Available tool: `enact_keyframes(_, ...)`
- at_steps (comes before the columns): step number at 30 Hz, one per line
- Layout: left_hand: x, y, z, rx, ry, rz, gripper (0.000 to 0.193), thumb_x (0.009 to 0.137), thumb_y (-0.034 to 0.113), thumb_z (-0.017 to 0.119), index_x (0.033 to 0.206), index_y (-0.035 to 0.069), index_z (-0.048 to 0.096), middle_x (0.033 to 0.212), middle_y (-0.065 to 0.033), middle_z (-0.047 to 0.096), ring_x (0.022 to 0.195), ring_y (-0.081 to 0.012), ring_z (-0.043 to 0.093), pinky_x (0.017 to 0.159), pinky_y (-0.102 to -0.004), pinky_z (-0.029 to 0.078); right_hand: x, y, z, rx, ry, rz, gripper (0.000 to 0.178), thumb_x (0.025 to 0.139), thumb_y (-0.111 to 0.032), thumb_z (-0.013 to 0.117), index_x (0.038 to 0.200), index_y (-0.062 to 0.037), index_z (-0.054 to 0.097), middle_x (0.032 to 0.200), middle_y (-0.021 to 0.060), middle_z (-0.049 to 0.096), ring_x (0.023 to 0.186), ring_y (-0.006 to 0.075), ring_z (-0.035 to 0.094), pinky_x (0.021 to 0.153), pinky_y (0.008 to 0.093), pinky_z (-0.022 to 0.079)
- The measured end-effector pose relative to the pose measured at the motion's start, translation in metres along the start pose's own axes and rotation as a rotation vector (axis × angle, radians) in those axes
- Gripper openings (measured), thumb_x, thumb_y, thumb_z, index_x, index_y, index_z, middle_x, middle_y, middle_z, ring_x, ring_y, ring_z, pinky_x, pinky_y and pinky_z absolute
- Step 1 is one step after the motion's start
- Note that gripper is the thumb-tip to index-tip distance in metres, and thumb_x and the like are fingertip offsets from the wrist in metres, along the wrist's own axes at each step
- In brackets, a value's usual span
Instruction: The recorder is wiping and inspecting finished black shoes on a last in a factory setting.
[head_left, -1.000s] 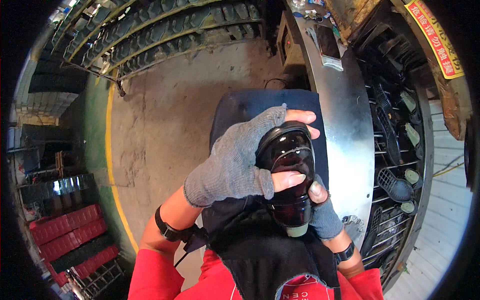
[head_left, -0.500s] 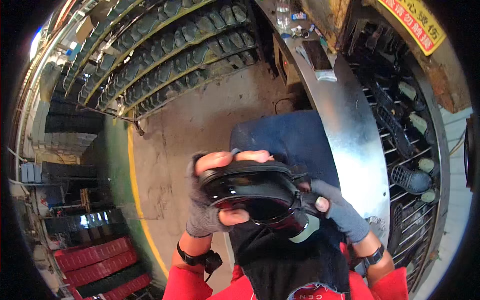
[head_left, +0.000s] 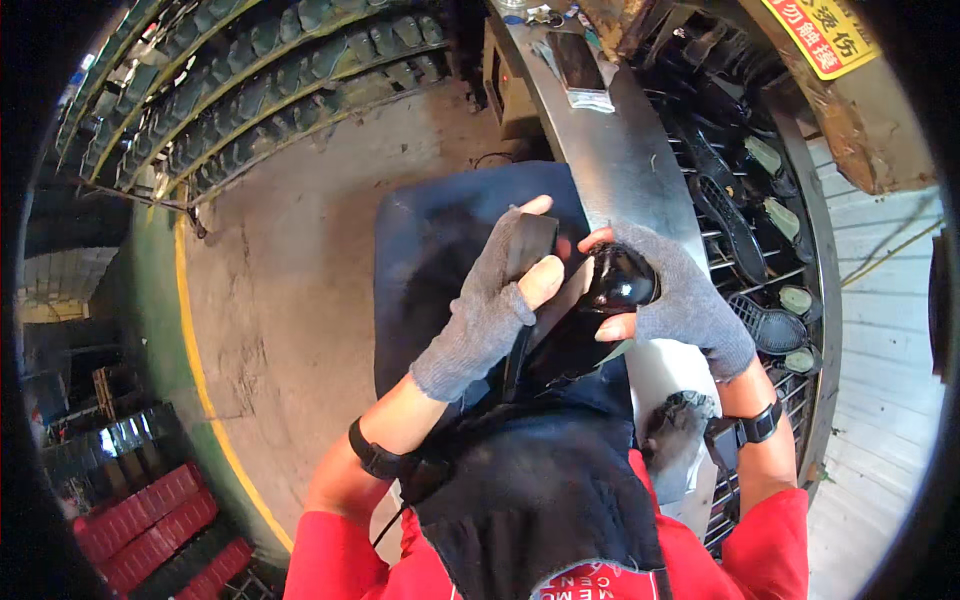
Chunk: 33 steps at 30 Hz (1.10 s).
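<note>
Left hand (head_left: 485, 305) clasps a dark flat piece (head_left: 533, 240) at center frame; right hand (head_left: 690, 292) grips a glossy black shoe (head_left: 622, 282). Whether they join is unclear.

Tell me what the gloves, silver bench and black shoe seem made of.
Gloves: matte grey knit, perhaps cotton; fine ribbing shows.
Bench: smooth bare metal, probably steel, given its silvery, blurred sheen.
Shoe: glossy, possibly patent leather or synthetic, with crisp highlights.

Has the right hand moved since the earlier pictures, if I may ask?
Yes, forward: the right hand is now closer to the dark rectangular slab on the metal table.
</note>
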<state>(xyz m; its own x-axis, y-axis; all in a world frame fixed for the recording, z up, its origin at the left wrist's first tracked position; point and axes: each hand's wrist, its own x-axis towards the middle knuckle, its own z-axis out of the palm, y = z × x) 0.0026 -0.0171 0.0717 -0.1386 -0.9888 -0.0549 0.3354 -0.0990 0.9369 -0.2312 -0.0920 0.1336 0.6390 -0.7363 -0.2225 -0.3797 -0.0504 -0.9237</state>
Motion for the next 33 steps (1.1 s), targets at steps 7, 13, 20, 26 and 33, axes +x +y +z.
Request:
enact_keyframes(7, -0.003, -0.014, 0.000, 0.271, 0.211, 0.265, 0.048, 0.106, 0.045, 0.054, 0.125, 0.001, 0.057, 0.111, -0.0104, 0.059, 0.102, -0.0223, 0.059, 0.094, -0.0369, 0.049, 0.020, -0.012, 0.020, -0.273, -0.006, -0.151, 0.079, 0.065, -0.041, 0.101, 0.125, -0.0035, 0.067, 0.107, 0.0135, 0.074, 0.105, 0.0284, 0.075, 0.094, 0.0383, 0.055)
enact_keyframes(13, -0.015, -0.007, 0.000, 0.305, 0.251, 0.302, 0.069, 0.100, 0.064, 0.050, 0.126, 0.001, 0.056, 0.111, -0.0131, 0.059, 0.101, -0.0269, 0.062, 0.092, -0.0392, 0.050, 0.014, -0.027, 0.038, -0.311, 0.103, -0.241, 0.069, 0.067, -0.042, 0.098, 0.118, -0.0061, 0.068, 0.101, 0.0146, 0.073, 0.093, 0.0347, 0.075, 0.083, 0.0400, 0.058)
enact_keyframes(20, -0.042, 0.014, -0.003, 0.369, 0.125, 0.283, 0.089, 0.090, 0.071, 0.066, 0.140, -0.001, 0.050, 0.122, -0.0169, 0.055, 0.112, -0.0309, 0.060, 0.101, -0.0419, 0.048, -0.006, -0.045, 0.044, -0.477, 0.004, -0.267, 0.088, 0.066, -0.051, 0.096, 0.131, -0.0023, 0.063, 0.113, 0.0204, 0.072, 0.100, 0.0414, 0.074, 0.085, 0.0467, 0.060)
enact_keyframes(26, -0.050, 0.039, -0.009, 0.310, -0.143, 0.197, 0.072, 0.101, 0.066, 0.054, 0.117, -0.004, 0.064, 0.111, -0.0196, 0.063, 0.103, -0.0344, 0.062, 0.097, -0.0426, 0.047, -0.038, -0.062, 0.038, -0.398, -0.181, -0.085, 0.102, 0.070, -0.059, 0.093, 0.141, 0.0024, 0.052, 0.129, 0.0243, 0.064, 0.113, 0.0455, 0.071, 0.092, 0.0486, 0.059)
enact_keyframes(33, -0.059, 0.038, 0.010, 0.182, 0.059, 0.068, 0.043, 0.113, 0.030, 0.046, 0.092, -0.002, 0.067, 0.091, -0.0133, 0.068, 0.088, -0.0247, 0.062, 0.092, -0.0404, 0.048, -0.046, -0.063, 0.042, -0.513, -0.411, -0.057, 0.104, 0.074, -0.071, 0.085, 0.137, 0.0057, 0.053, 0.116, 0.0249, 0.066, 0.094, 0.0416, 0.073, 0.079, 0.0471, 0.061)
